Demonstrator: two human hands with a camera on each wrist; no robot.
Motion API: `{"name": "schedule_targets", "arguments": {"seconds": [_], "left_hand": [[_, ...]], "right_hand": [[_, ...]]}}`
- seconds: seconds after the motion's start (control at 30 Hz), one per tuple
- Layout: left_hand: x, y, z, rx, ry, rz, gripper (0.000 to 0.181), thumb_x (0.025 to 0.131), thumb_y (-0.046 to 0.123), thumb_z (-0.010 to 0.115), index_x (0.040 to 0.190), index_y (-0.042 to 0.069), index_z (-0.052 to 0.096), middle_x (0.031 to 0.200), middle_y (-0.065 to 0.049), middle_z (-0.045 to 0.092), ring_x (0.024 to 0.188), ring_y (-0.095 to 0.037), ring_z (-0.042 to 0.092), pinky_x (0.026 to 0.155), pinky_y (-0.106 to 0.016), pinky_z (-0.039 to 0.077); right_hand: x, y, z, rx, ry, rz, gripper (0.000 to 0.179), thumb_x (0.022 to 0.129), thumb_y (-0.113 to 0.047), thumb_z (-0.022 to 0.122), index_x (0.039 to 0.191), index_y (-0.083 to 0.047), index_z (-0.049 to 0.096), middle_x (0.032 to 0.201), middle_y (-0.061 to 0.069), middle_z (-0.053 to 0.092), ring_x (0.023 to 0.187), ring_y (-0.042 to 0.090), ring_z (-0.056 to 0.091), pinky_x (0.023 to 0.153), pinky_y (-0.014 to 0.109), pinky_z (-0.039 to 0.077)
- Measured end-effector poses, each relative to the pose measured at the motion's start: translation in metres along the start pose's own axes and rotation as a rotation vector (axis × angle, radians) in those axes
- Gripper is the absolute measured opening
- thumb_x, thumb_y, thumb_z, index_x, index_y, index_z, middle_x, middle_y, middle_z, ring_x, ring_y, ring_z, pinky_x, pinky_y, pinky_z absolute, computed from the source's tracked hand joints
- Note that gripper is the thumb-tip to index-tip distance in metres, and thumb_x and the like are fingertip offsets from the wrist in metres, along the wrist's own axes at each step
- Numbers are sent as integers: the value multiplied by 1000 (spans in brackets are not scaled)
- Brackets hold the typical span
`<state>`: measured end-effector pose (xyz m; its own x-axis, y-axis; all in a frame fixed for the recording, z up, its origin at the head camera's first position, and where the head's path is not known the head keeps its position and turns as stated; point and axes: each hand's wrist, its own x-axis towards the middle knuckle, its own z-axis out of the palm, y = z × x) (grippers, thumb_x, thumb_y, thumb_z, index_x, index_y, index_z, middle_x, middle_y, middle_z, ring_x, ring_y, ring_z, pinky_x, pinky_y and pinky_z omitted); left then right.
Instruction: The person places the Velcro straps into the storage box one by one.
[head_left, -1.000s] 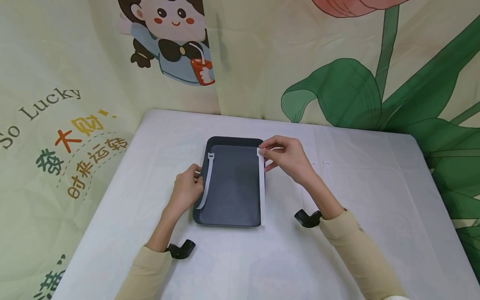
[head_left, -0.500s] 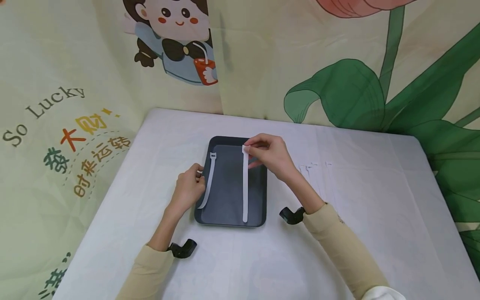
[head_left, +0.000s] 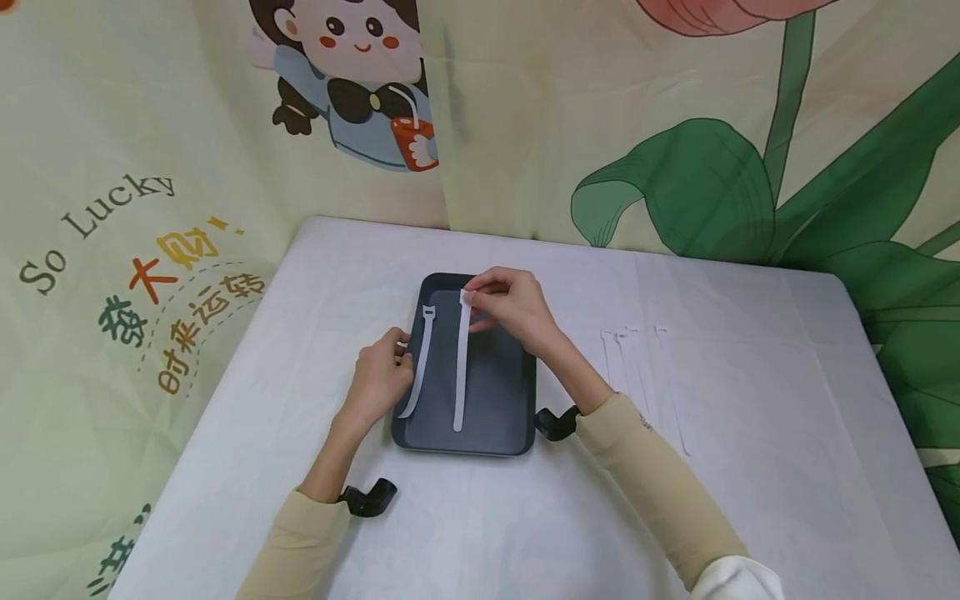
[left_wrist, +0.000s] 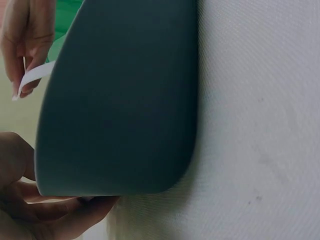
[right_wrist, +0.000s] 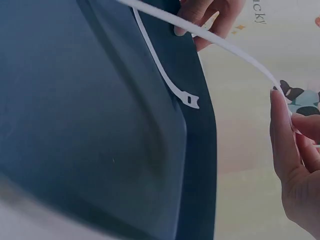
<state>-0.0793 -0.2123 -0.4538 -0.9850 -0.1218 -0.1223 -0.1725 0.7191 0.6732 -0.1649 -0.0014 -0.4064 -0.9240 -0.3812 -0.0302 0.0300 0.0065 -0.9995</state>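
Note:
A dark grey rectangular tray (head_left: pixel 498 392) lies on the white table. My left hand (head_left: pixel 381 375) grips its left rim, thumb over the inside wall as the right wrist view shows (right_wrist: pixel 195 12). From my right hand (head_left: pixel 510 307), a white hook-and-loop cable tie (head_left: pixel 461 367) hangs over the tray, pinched at its wide end between thumb and fingers. Another white cable tie (head_left: pixel 422 362) with a slotted head lies along the tray's left side. The left wrist view shows mostly the tray's outer wall (left_wrist: pixel 120 100), which hides the inside.
Several thin white cable ties (head_left: pixel 677 400) lie on the white tabletop (head_left: pixel 765 392) right of the tray, hard to tell from the cloth. Behind the table hangs a printed curtain (head_left: pixel 510 125).
My right hand has carried the pinched cable tie leftward, from the tray's right rim to over its left half. My left hand stays at the left rim.

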Motion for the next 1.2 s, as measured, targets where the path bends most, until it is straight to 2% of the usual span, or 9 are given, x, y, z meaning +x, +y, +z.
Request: {"name": "schedule_targets", "arguments": {"seconds": [0.2, 0.33, 0.57, 0.83, 1.2], "left_hand": [[-1, 1, -1, 3, -1, -4, 34, 100, 3, 50, 132, -7, 57, 113, -29, 71, 99, -38, 73, 81, -49, 59], [-1, 0, -1, -1, -3, -5, 34, 100, 3, 50, 132, -6, 57, 113, -29, 71, 99, -38, 73, 81, -49, 59], [-1, -2, -1, -7, 2, 2, 33, 100, 3, 50, 130, -7, 58, 112, -28, 72, 97, -37, 73, 80, -48, 59], [0, -1, -1, -6, 3, 17, 33, 99, 3, 51, 129, -7, 58, 111, -29, 72, 96, -37, 73, 79, -49, 59], [0, -2, -1, -15, 12, 22, 32, 98, 3, 51, 128, -7, 60, 108, -28, 73, 94, -36, 73, 78, -48, 59]], "right_hand": [[9, 7, 7, 22, 14, 31, 12, 92, 1, 70, 103, 6, 70, 89, 14, 71, 78, 32, 70, 70, 50, 62], [14, 13, 9, 31, 14, 47, 11, 93, 1, 70, 102, 7, 70, 88, 13, 70, 75, 27, 70, 70, 49, 62], [21, 21, 14, 12, 11, 72, 10, 93, 1, 70, 102, 6, 70, 86, 13, 70, 82, 38, 71, 72, 52, 62], [27, 27, 18, -25, 18, 106, 11, 94, -1, 71, 103, 5, 71, 92, 19, 71, 76, 26, 71, 73, 51, 62], [38, 37, 26, -88, 3, 128, 12, 93, -1, 72, 103, 7, 72, 93, 20, 73, 71, 24, 71, 74, 54, 61]]}}
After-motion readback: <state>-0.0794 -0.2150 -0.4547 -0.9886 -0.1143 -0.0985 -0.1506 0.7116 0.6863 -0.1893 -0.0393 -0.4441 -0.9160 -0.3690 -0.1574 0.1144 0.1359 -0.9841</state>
